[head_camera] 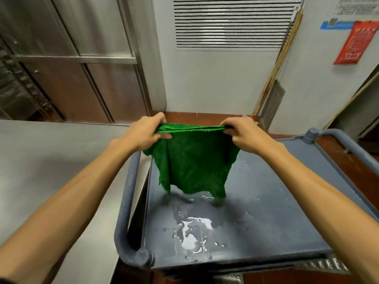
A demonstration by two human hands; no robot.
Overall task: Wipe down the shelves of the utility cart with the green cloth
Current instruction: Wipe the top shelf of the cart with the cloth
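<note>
The green cloth [193, 165] hangs in the air above the top shelf [266, 201] of the utility cart [127, 201], stretched along its upper edge between the two hands. That edge is folded over in a few layers and pulled taut and nearly level; the rest drapes down in loose folds, and its lower corners reach close to the shelf surface, though whether they touch it cannot be told.

The left hand [143, 133] pinches the cloth's left end, thumb on top and fingers curled beneath. The right hand [244, 134] grips the right end the same way, fingers curled round the bunched edge. Both forearms reach forward from the lower corners of the view.

Below the cloth the grey-blue shelf is wet: a puddle [192, 234] glints near the front, with smaller drops scattered around it. The cart's rounded handle bar [336, 133] rises at the far right corner.

To the left, just beside the cart, lies a stainless steel table [51, 171]. Beyond it stand metal cabinet doors [82, 58]. Straight ahead a louvred vent [231, 23] sits in a pale wall, wooden poles [281, 62] lean in the corner, and a red notice [356, 43] hangs on the wall to the right.
</note>
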